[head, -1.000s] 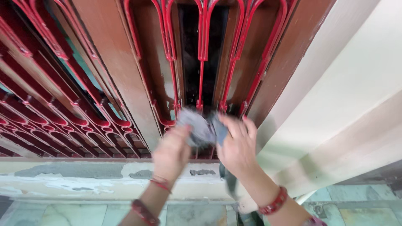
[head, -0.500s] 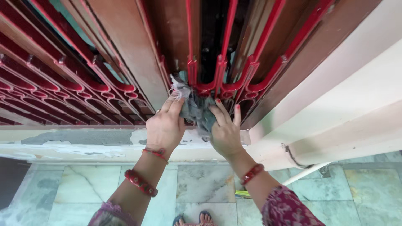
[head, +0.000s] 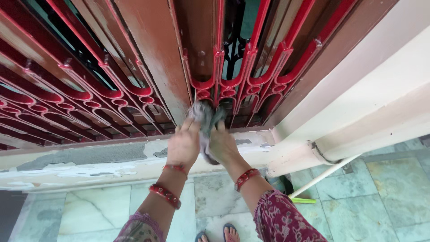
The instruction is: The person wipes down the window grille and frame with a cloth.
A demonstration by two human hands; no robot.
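Both your hands press a grey rag against the bottom of the red window grille; left hand and right hand have fingers curled around it, just above the peeling sill.

The grey cloth is bunched in both my grips, a crumpled, worn rag with frayed edges, blurred where I hold it. Its top wad presses against the foot of the red metal grille, at the lowest loops of the bars, just beside the brown wooden frame post. A darker fold hangs down between my left hand and right hand, ending just above the chipped cream sill.
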